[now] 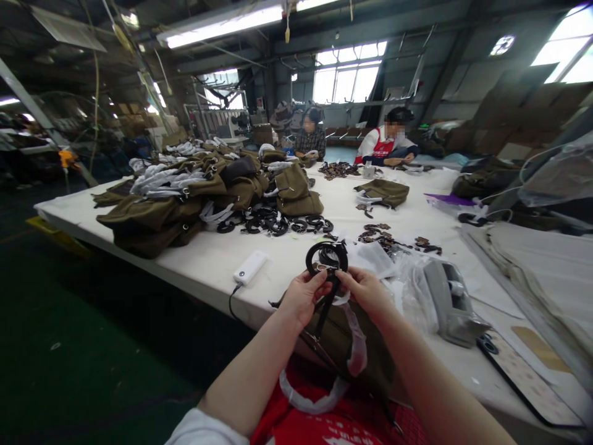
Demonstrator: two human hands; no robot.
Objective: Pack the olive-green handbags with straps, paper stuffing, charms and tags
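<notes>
Both hands meet over the near table edge at a coiled black strap (311, 254) with metal hardware. My left hand (306, 293) pinches the strap from the left, thumb and fingers closed. From the right, my right hand (364, 289) pinches the same strap close to its metal part. A length of the strap hangs down between the hands. Below them an olive-green bag (345, 334) rests against my lap and the table edge. Its handles are wrapped in white covering, and one wrapped handle (315, 403) loops over my red apron.
A heap of olive bags (171, 210) lies left, beside several coiled black straps (278, 224). A white power bank (250, 267) with a cable sits near the edge. Right are small brown pieces (380, 235), a grey tape dispenser (447, 296) and a phone (528, 377). Two people sit across the table.
</notes>
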